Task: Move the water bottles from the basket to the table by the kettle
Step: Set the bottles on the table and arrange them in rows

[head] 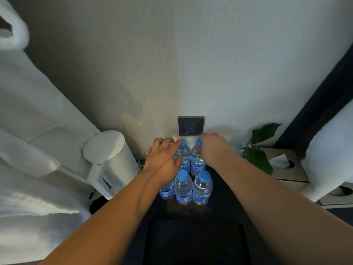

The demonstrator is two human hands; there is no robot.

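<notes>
We saw the water bottles point(183, 188) standing upright, blue caps up (clear, blue-labelled), on the dark table point(225, 197) beside the kettle point(110, 155); our right hand point(212, 148) gripped one neck, our left hand point(162, 161) rested spread over others.

No legible text. The water bottles on the worktop point(219, 207) each carry a blue wrap label with white print: near left bottle point(166, 190), near middle bottle point(183, 188), near right bottle point(202, 187), far middle bottle point(184, 157), far right bottle point(196, 163). The far middle and far right labels show a short white mark. All characters are too blurred to read; the brand cannot be determined.
</notes>
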